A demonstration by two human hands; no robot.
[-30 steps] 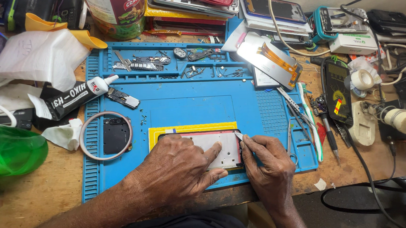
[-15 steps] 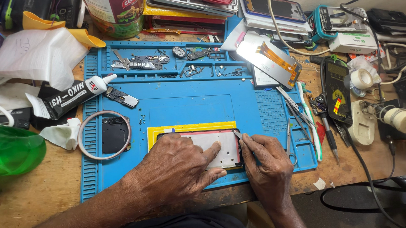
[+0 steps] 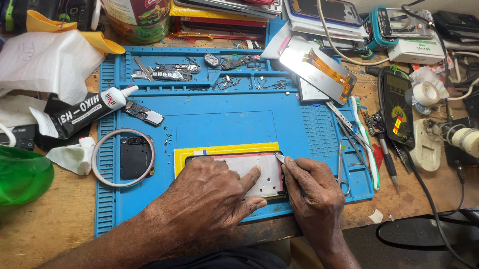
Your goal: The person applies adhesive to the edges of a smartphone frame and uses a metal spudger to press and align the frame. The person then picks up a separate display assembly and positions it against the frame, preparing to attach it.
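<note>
Far left of the grip: a green plastic bag (image 3: 9,174), a black glue tube (image 3: 85,111) and a wire ring (image 3: 123,157) around a dark back cover, all well apart from the hands. At the grip: the left hand (image 3: 213,198) lies flat, fingers spread, pressing the opened phone (image 3: 263,174) down on the blue work mat (image 3: 222,124); the phone rests on a yellow sheet at the mat's near edge. Just right of it, the right hand (image 3: 313,193) is closed on a thin pry blade (image 3: 280,158), whose tip sits at the phone's upper right corner. Over the last second the blade has crept slightly along that right edge while the left hand has stayed put (slow work at a seam, by the look of it). Right of the grip: tweezers (image 3: 345,126), a toothbrush (image 3: 364,144) and a screwdriver close by, leaving little room there; open mat lies above the phone.
</note>
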